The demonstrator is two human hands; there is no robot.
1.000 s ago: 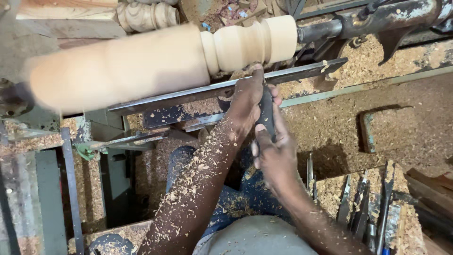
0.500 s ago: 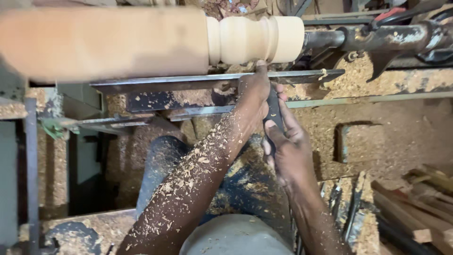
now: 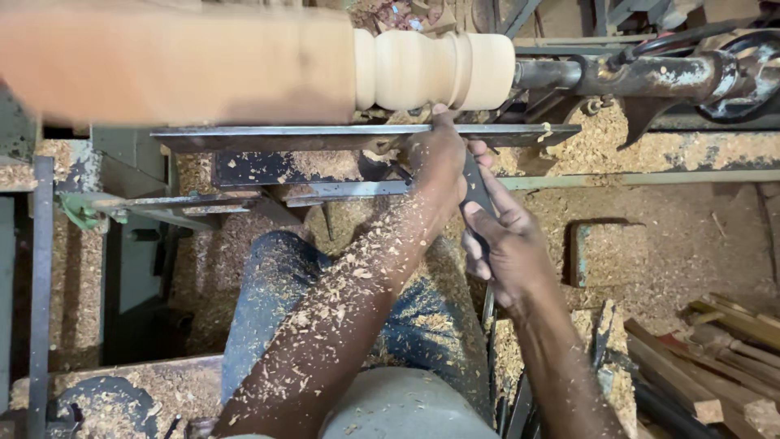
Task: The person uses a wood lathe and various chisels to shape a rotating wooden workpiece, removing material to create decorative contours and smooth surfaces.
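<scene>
We see a pale wooden workpiece point(image 3: 325, 69) mounted sideways on a lathe, filling the frame from nine o'clock to about one o'clock; its left stretch is a smooth blur, while its right end shows turned beads and grooves. Just below it runs a long metal tool rest point(image 3: 284, 138). Our left hand point(image 3: 439, 158) sits on that rest at twelve o'clock from our lap, fingers curled together and pressed down over the front of a dark chisel point(image 3: 475, 191), whose tip meets the wood beneath the beaded part. Our right hand point(image 3: 504, 244), at five o'clock from the left, has its fingers clamped round the chisel's handle. Wood shavings point(image 3: 691, 244) coat the left forearm, the jeans and the floor. Loose wooden sticks point(image 3: 715, 349) lie at four o'clock.
</scene>
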